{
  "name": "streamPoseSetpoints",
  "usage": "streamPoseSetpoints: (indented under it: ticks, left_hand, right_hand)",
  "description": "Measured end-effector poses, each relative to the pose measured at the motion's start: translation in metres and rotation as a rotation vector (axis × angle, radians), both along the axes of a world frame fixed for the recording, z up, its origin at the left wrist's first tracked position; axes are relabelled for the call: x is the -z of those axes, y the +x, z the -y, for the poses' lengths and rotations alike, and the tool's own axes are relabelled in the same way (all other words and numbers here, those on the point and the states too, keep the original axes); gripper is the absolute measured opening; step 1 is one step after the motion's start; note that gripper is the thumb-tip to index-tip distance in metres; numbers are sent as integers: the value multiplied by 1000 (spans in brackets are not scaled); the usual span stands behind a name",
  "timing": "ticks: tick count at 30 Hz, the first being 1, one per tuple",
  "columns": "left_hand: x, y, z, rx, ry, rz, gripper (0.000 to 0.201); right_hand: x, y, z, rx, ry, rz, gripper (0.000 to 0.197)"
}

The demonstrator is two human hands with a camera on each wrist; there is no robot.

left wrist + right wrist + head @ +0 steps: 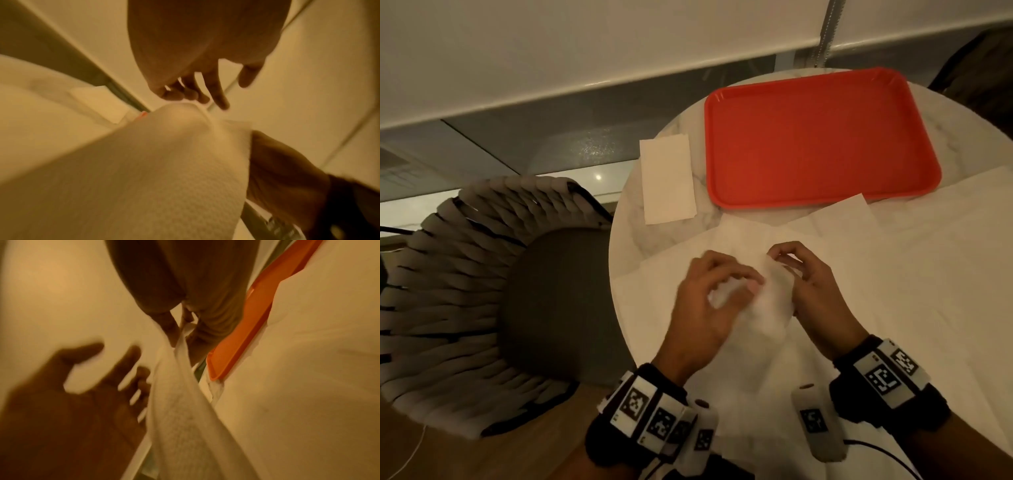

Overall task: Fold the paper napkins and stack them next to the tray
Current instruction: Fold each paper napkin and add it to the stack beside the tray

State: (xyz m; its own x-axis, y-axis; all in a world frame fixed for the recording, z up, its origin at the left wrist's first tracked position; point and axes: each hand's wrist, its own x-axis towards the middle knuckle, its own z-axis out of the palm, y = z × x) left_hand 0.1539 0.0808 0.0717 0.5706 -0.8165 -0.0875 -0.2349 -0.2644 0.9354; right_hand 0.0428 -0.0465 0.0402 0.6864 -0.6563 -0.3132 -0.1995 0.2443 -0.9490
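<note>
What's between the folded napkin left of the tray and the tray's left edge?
Only a bare strip of marble table, seen in the head view. The folded napkin lies beside the red tray, apart from it, nothing in the gap.

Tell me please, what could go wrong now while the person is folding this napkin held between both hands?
1. The right hand pinches the napkin only at its top edge, and the left hand has spread fingers; the limp sheet may fold crooked.
2. Unfolded napkins lie loose under the hands and overlap the red tray edge; a wrist could drag them.
3. The folded napkin lies at the table edge; a nudge might push it off.
</note>
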Motion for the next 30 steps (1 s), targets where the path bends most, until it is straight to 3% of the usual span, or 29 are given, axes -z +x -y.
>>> streamPoseSetpoints:
  ticks: [2, 5, 7, 14, 19, 25, 27, 30]
  left_hand:
    - [7, 26, -4, -145, -7, -157, 14]
    - [17, 57, -7, 73, 230, -370, 15]
    - [24, 73, -6, 147, 259, -337, 17]
    - [61, 178, 39, -333, 142, -322, 14]
    - [80, 242, 86, -460, 178, -231, 22]
    - [102, 263, 108, -449, 394, 65, 29]
    - [103, 262, 109, -478, 414, 72, 30]
    - [101, 260, 106, -556, 388, 60, 51]
  right_hand:
    - [-6, 8, 3, 23, 135, 32, 16]
    - [-12, 23, 4, 48, 231, 60, 15]
    - [-10, 35, 5, 83, 231, 46, 13]
    - [10, 37, 3, 241, 6, -102, 14]
    - [28, 15, -3, 294, -83, -246, 16]
    - [38, 10, -8, 307, -153, -369, 19]
    - [39, 11, -9, 287, -196, -393, 19]
    - [40, 13, -16, 160, -322, -440, 17]
